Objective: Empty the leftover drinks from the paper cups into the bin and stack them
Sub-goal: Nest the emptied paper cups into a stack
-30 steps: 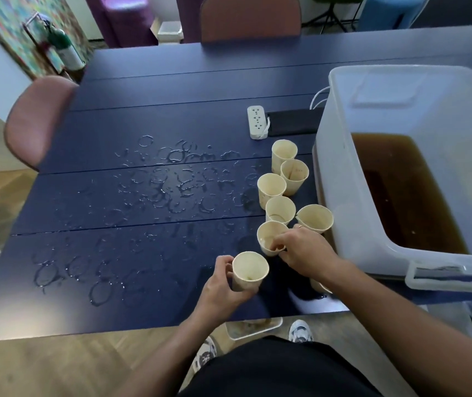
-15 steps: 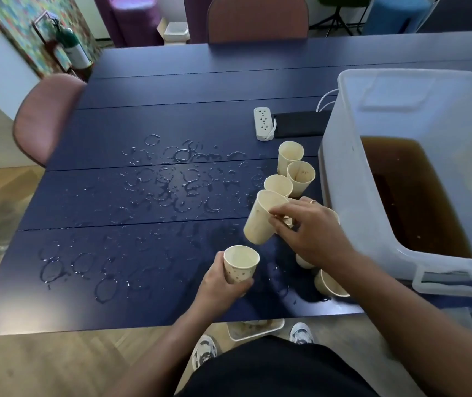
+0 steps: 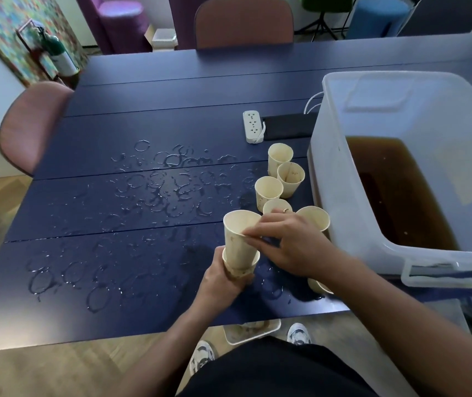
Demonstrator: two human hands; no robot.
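so the stacking part is being started here. one paper cup (image 3: 240,239) is being pinched at its rim by the right hand (image 3: 289,245) and is being slid into a second cup (image 3: 239,269), which is being gripped around its base by the left hand (image 3: 223,277) just above the near edge of the dark blue table (image 3: 114,124). the upper cup is sitting only partway in, so most of its wall is still showing above the lower rim

the emptying looks pretty much done: brown liquid is being held in the clear plastic bin (image 3: 372,116) on the right, and the loose cups (image 3: 279,179) standing in a cluster just beside the bin wall are looking empty inside, with only stains showing. one more cup (image 3: 319,285) is being mostly hidden under the right forearm, so whether anything is in it can't be told

what's being left, as a guess: the upper cup being pushed fully home, then the five or six loose ones being added one by one. wet rings and drips are being left all over the tabletop, and a white power strip (image 3: 253,126) is lying not far from them, which is feeling a bit risky
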